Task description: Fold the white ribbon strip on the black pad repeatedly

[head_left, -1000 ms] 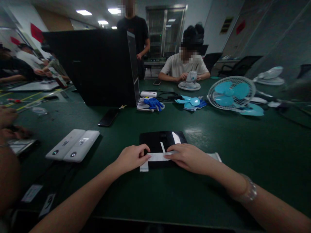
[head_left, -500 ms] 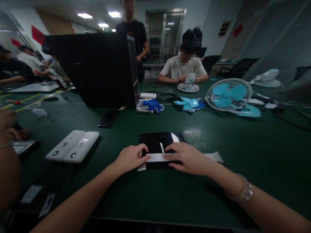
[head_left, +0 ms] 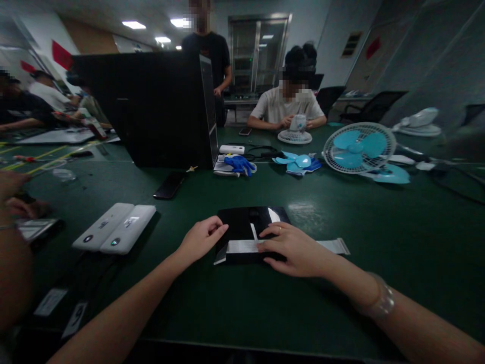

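Note:
A glossy black panel (head_left: 237, 222) lies on the green table in front of me. Across its near part runs a white flat ribbon cable (head_left: 242, 246), which sticks out past the right edge and has a bent left end. A narrow white strip (head_left: 253, 231) stands out from the cable's middle. My right hand (head_left: 293, 247) rests over cable and panel, fingers spread, fingertips pressing on the cable. At the panel's left edge is my left hand (head_left: 202, 237), off the cable, with fingers curled and thumb close to the index finger; whether anything is between them is hidden.
Two white power banks (head_left: 113, 230) with cords lie to the left. Beyond the panel are a phone (head_left: 169, 185), keys, blue gloves (head_left: 239, 165), a fan grille (head_left: 359, 146) and a tall black case (head_left: 147, 108). A co-worker opposite (head_left: 290, 103) handles a fan part; another person's arm is at far left.
My left hand has come off the cable and moved slightly up and left. The cable's left end now looks bent at a different angle. My right hand stays almost in place.

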Motion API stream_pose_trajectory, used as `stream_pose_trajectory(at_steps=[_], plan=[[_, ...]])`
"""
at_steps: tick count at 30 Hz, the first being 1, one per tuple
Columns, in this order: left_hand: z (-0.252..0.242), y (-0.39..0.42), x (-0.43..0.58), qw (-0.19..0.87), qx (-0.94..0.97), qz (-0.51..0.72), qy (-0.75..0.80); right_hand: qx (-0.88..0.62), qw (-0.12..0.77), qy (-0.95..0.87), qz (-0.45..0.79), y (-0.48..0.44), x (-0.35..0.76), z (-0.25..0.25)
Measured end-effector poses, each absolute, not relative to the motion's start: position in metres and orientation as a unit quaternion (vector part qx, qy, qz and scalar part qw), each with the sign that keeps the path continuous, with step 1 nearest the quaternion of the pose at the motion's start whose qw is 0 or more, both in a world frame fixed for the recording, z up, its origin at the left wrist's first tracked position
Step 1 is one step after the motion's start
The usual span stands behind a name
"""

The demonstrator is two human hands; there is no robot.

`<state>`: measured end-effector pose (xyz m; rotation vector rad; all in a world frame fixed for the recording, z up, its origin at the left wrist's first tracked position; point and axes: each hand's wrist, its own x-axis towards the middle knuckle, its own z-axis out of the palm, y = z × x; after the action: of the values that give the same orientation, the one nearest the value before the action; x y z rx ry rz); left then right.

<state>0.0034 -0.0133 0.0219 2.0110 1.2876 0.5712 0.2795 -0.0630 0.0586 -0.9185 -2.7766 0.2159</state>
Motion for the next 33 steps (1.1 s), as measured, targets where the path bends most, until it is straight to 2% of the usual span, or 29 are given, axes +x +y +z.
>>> stream_pose_trajectory(at_steps=[11, 15, 19, 27, 33], plan=[[0.021, -0.011, 0.003, 0.333, 0.773, 0.223, 0.492, -0.283, 0.085, -0.954, 0.044, -0.063, 0.280, 0.062], [0.020, -0.009, 0.001, 0.329, 0.770, 0.224, 0.499, -0.330, 0.118, -0.936, 0.045, -0.053, 0.291, 0.060], [0.019, -0.010, 0.001, 0.326, 0.770, 0.215, 0.505, -0.370, 0.104, -0.920, 0.077, -0.048, 0.297, 0.053], [0.022, -0.014, 0.004, 0.341, 0.769, 0.203, 0.502, -0.377, 0.091, -0.917, 0.092, -0.046, 0.297, 0.047], [0.021, -0.014, 0.005, 0.328, 0.773, 0.210, 0.501, -0.374, 0.101, -0.921, 0.052, -0.046, 0.294, 0.049]])
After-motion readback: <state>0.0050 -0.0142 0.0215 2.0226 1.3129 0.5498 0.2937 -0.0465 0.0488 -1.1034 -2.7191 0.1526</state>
